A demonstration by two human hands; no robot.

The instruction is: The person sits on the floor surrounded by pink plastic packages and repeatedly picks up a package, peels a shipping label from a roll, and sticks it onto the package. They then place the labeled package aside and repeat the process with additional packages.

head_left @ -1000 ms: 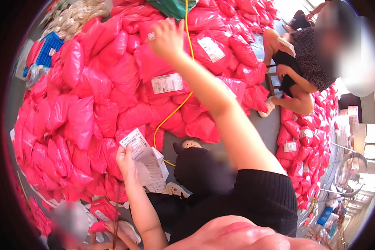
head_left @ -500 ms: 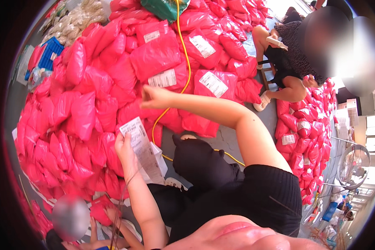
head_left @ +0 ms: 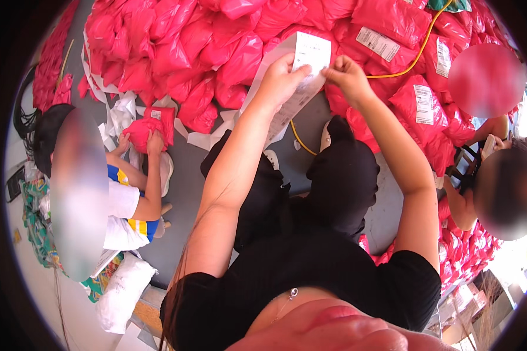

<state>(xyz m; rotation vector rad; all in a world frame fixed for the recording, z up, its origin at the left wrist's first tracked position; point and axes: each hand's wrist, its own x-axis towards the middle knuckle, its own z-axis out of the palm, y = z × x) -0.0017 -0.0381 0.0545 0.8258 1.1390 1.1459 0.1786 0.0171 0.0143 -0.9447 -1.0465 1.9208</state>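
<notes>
Held up in front of the chest, over the grey floor [head_left: 187, 205]: a white label strip [head_left: 295, 88], long axis running from lower left to upper right, top end pointing away toward the heap of pink mailer bags [head_left: 216, 47], lower end trailing down toward the knees. Pinched near the upper part by the left hand [head_left: 281, 79], fingers curled closed on the strip's left edge. Met from the other side by the right hand [head_left: 345, 76], thumb and fingertips closed on the right edge, just beside the left hand. Printed face turned toward the camera, text too small to tell. Below the strip, black-clad legs [head_left: 339, 181] folded on the floor. Beside them, a yellow cable [head_left: 301, 140] curving out from under the strip, and more of it up among the bags at upper right. At left, a co-worker's hands [head_left: 137, 140] pressing on a single pink bag [head_left: 152, 126], white backing scraps [head_left: 120, 114] lying around it
</notes>
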